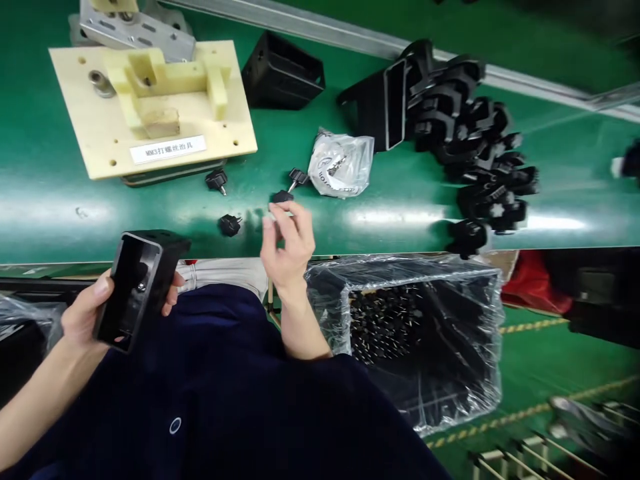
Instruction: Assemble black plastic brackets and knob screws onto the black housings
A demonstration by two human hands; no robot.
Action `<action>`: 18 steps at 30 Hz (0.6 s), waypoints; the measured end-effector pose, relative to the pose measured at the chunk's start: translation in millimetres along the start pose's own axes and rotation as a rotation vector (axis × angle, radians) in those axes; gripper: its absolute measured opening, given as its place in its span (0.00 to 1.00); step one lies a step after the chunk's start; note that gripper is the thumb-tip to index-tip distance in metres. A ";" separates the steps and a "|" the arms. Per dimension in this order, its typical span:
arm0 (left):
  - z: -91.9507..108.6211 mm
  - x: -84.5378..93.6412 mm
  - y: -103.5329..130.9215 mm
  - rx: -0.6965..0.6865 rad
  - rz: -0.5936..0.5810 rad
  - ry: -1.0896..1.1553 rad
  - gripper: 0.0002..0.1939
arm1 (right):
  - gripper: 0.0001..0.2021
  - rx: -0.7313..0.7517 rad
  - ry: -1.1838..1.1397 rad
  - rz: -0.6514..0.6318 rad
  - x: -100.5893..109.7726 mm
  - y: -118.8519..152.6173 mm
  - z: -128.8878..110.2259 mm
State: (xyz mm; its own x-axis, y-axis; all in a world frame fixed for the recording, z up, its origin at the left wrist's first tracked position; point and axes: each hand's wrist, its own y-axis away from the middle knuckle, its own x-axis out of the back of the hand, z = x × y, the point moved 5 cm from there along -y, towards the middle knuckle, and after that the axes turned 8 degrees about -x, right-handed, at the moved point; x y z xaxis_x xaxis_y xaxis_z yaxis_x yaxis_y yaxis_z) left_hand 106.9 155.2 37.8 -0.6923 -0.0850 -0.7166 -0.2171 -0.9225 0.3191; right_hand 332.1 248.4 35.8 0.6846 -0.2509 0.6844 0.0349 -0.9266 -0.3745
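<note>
My left hand (83, 310) is closed around a black rectangular housing (159, 270), tilted with its open end facing up. A small shiny metal part (141, 287) shows inside it. My right hand (290, 243) is over the bench edge, thumb and fingertips drawn together in a pinch; what lies between them is too small to make out. Just beyond its fingertips is a black knob screw (283, 197), and another knob screw (298, 177) lies behind that. Two more, a knob screw (217, 180) and a knob screw (230, 225), lie to the left.
A cream fixture plate (235, 137) stands at the back left. Behind are a black housing (280, 73), another black housing (367, 107) and a plastic bag (343, 163) of small parts. Black clamp-like parts (470, 140) are piled right. A lined bin (450, 373) holds many knob screws below the bench.
</note>
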 end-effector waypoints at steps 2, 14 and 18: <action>-1.0 5.1 0.4 -0.017 0.055 -0.029 0.25 | 0.13 0.012 0.065 0.049 10.3 -11.4 16.7; -1.4 5.9 -2.9 -0.064 0.251 -0.110 0.23 | 0.20 0.008 0.360 -0.157 7.6 -30.8 59.2; -1.0 3.9 -6.0 -0.048 0.266 -0.107 0.23 | 0.21 -0.019 0.408 -0.211 3.3 -25.5 63.8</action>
State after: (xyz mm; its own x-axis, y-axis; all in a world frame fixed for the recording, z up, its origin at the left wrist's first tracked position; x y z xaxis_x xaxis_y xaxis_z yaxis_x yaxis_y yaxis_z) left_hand 106.2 160.1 32.5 -0.7896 -0.2887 -0.5415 0.0130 -0.8901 0.4556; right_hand 379.9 289.0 7.7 0.3216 -0.1425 0.9361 0.1264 -0.9733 -0.1916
